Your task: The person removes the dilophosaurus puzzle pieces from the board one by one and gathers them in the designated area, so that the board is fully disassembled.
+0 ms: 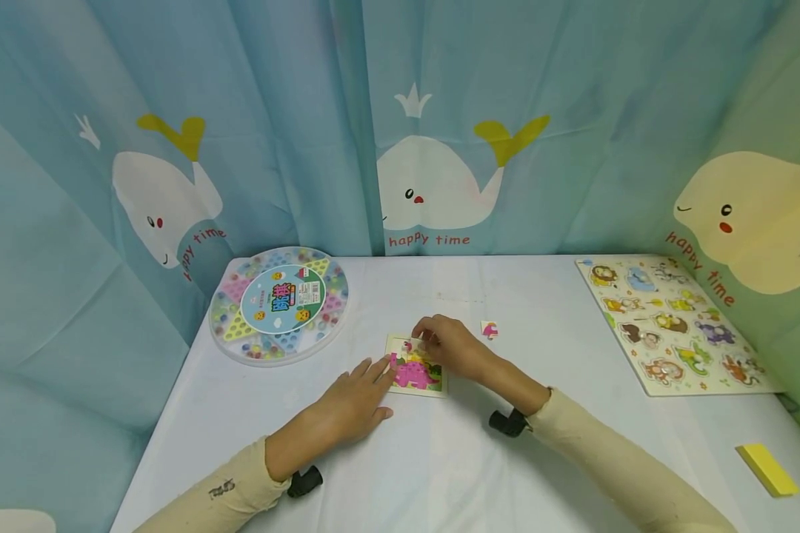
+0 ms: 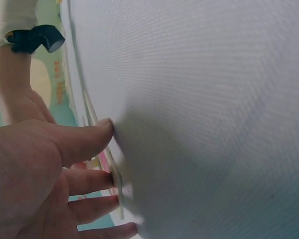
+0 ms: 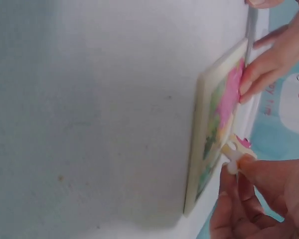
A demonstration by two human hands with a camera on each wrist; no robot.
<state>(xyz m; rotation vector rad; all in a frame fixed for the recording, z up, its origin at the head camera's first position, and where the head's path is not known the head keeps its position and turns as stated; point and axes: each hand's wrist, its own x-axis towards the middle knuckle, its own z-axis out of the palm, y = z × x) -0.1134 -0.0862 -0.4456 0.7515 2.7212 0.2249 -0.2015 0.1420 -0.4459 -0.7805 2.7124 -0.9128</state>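
A small jigsaw puzzle (image 1: pixel 416 377) with a pink dinosaur picture and a pale frame lies flat on the white table. My left hand (image 1: pixel 355 400) rests at its left side, with fairly straight fingers touching the board. Over the upper right part of the puzzle, my right hand (image 1: pixel 455 346) pinches a puzzle piece (image 3: pixel 237 145) between thumb and fingers. That piece is pale with a bit of pink and stands tilted at the board. A loose puzzle piece (image 1: pixel 490 329) with pink on it lies to the right of the right hand.
A round Chinese checkers box (image 1: pixel 336 311) lies at the back left. On the right is a wooden animal peg board (image 1: pixel 667 333). A yellow block (image 1: pixel 768 469) sits near the front right. Blue curtains (image 1: pixel 573 89) with whale prints hang behind the table.
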